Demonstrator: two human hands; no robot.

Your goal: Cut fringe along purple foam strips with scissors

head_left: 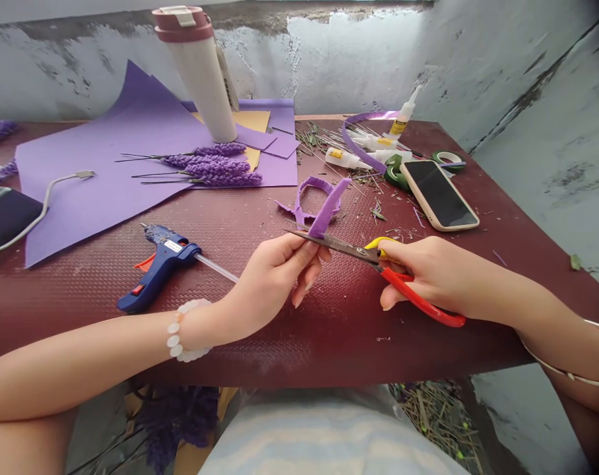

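Observation:
My left hand (274,277) pinches the lower end of a narrow purple foam strip (325,211), which rises from my fingertips. My right hand (438,277) grips red-and-yellow-handled scissors (361,252), and their nearly closed steel blades cross the strip just above my left fingers. Behind the scissors lies a curled purple strip offcut (304,199). A blue hot glue gun (163,267) rests on the maroon table (329,349) to the left of my left hand, its glue stick pointing toward my wrist.
Purple paper sheets (96,165) hold several purple lavender-like stems (210,165) and a white tumbler (200,72). At the back right are glue bottles (344,158), green tape (396,177), a phone (439,194), and scattered stem clippings (324,138).

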